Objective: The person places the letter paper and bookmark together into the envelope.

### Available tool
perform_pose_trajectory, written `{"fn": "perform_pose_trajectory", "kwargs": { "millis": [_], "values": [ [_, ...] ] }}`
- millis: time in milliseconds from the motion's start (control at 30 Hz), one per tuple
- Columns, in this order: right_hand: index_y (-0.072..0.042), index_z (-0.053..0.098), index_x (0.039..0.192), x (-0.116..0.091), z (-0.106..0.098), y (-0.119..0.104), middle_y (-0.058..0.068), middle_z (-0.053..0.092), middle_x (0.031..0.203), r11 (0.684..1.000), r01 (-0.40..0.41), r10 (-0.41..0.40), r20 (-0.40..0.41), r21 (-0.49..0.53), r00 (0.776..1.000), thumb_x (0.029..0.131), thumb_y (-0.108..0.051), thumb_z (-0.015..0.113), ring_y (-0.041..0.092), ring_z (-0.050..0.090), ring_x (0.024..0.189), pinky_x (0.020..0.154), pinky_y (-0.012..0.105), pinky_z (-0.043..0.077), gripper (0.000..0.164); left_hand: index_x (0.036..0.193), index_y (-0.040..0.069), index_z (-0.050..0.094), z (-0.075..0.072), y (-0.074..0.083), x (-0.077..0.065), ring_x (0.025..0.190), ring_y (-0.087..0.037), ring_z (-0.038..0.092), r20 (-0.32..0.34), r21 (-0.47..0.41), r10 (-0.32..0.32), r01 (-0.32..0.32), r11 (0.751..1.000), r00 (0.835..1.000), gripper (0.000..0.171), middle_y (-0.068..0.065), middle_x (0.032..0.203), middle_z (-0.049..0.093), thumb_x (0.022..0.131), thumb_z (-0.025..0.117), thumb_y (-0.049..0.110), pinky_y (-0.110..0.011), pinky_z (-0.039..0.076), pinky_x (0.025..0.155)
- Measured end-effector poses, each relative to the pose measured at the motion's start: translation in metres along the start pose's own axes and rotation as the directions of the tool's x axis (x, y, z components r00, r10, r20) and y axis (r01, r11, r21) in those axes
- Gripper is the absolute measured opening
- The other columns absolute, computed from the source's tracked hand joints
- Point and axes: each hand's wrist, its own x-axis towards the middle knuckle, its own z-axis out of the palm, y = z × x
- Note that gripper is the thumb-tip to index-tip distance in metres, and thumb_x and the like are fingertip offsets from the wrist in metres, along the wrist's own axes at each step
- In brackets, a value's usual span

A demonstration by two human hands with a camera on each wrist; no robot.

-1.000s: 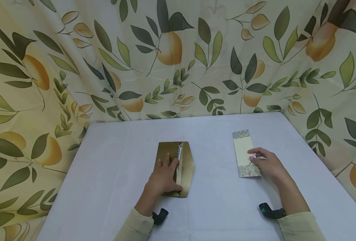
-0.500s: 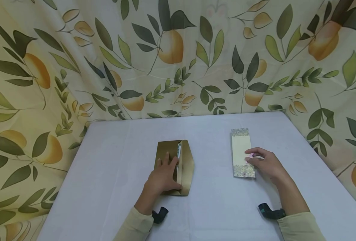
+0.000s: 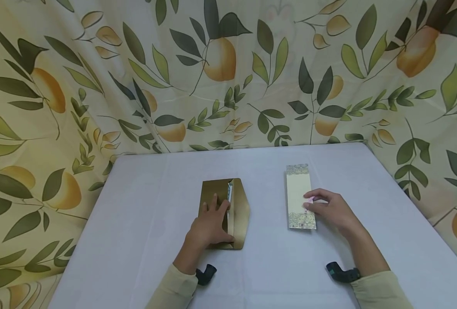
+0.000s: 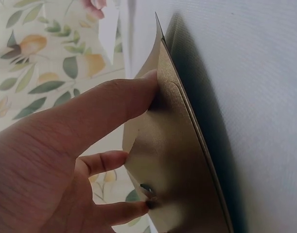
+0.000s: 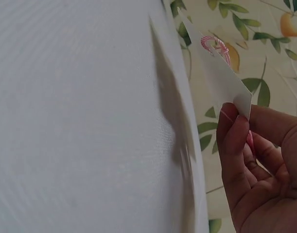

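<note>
A gold envelope (image 3: 213,189) lies on the white table with its flap folded out to the right. A pale slip with bluish print (image 3: 230,193) shows in its mouth. My left hand (image 3: 210,225) rests spread on the envelope. In the left wrist view the thumb (image 4: 116,99) presses near the flap's fold, and the fingers touch farther along. To the right, my right hand (image 3: 331,209) pinches a narrow cream card (image 3: 298,189) with lace-patterned bands at both ends. The right wrist view shows its plain side (image 5: 218,77) and a pink-and-white cord (image 5: 214,44), with the card raised off the cloth.
The white-covered table (image 3: 147,214) reaches back to a curtain (image 3: 251,107) printed with fruit and leaves. Each wrist carries a black camera, the left one (image 3: 206,274) and the right one (image 3: 342,272). White cloth separates the envelope and the card.
My right hand has moved left with the card, bringing it closer to the envelope, and the card now stands straighter. My left hand has stayed on the envelope.
</note>
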Motion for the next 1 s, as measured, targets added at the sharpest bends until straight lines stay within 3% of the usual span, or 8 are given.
{"fn": "perform_pose_trajectory", "kwargs": {
  "millis": [400, 567, 867, 1000],
  "values": [
    [-0.012, 0.060, 0.116, 0.002, 0.009, -0.013, 0.012, 0.055, 0.106, 0.995, 0.007, -0.013, 0.057, 0.099, 0.998, 0.081, -0.035, 0.075, 0.022, 0.063, 0.085, 0.068, 0.033, 0.051, 0.045, 0.139, 0.022, 0.036, 0.000, -0.001, 0.001, 0.131, -0.055, 0.020, -0.032, 0.004, -0.004, 0.004, 1.000, 0.999, 0.090, -0.021, 0.154, 0.012, 0.066, 0.084, 0.043, -0.060, 0.046, 0.075],
    [-0.011, 0.060, 0.115, -0.002, 0.014, -0.022, 0.011, 0.066, 0.096, 0.992, 0.044, -0.057, 0.107, 0.121, 0.993, 0.080, -0.032, 0.076, 0.021, 0.065, 0.082, 0.070, 0.038, 0.051, 0.043, 0.139, 0.021, 0.036, 0.000, -0.002, 0.001, 0.131, -0.056, 0.020, -0.038, -0.010, -0.003, 0.003, 1.000, 0.999, 0.090, -0.021, 0.154, 0.012, 0.066, 0.084, 0.042, -0.059, 0.046, 0.075],
    [-0.012, 0.061, 0.112, -0.005, 0.030, -0.036, 0.012, 0.067, 0.089, 0.980, 0.102, -0.132, 0.176, 0.168, 0.976, 0.079, -0.030, 0.077, 0.023, 0.064, 0.076, 0.068, 0.039, 0.051, 0.040, 0.138, 0.022, 0.038, -0.001, -0.002, 0.001, 0.130, -0.056, 0.020, -0.028, -0.023, -0.007, 0.006, 1.000, 1.000, 0.088, -0.022, 0.153, 0.012, 0.065, 0.085, 0.041, -0.054, 0.049, 0.068],
    [-0.012, 0.062, 0.110, -0.005, 0.037, -0.040, 0.013, 0.064, 0.089, 0.976, 0.116, -0.149, 0.180, 0.184, 0.972, 0.079, -0.026, 0.077, 0.024, 0.064, 0.074, 0.066, 0.039, 0.052, 0.038, 0.137, 0.021, 0.038, -0.001, -0.002, 0.002, 0.130, -0.056, 0.021, -0.028, -0.023, 0.001, -0.001, 1.000, 1.000, 0.088, -0.022, 0.153, 0.013, 0.065, 0.085, 0.042, -0.056, 0.048, 0.071]
  ]
}}
